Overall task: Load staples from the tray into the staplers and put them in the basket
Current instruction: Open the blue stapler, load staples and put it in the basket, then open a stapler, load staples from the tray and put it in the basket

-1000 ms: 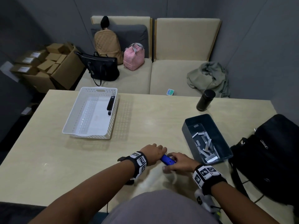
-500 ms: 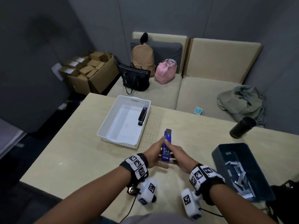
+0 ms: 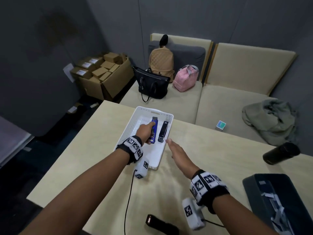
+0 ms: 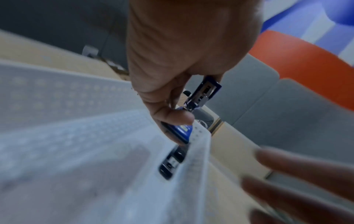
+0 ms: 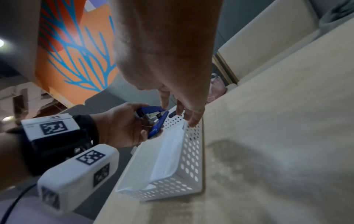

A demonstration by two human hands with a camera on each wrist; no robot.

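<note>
Carried from the near worktop edge up to mid-frame, now gripped in the left hand (image 3: 145,131) over the white basket (image 3: 135,122) beside the black stapler (image 3: 163,131): the blue stapler (image 3: 154,131), right hand (image 3: 179,152) let go and spread flat, release likely next.

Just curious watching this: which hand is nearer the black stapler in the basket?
Hard to call. The left hand holds the blue stapler beside the black stapler; the right hand, open, hovers just outside the basket.

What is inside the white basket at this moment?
A black stapler lies by the white basket's right wall. The left hand holds a blue stapler over it. The floor under that hand is covered.
</note>
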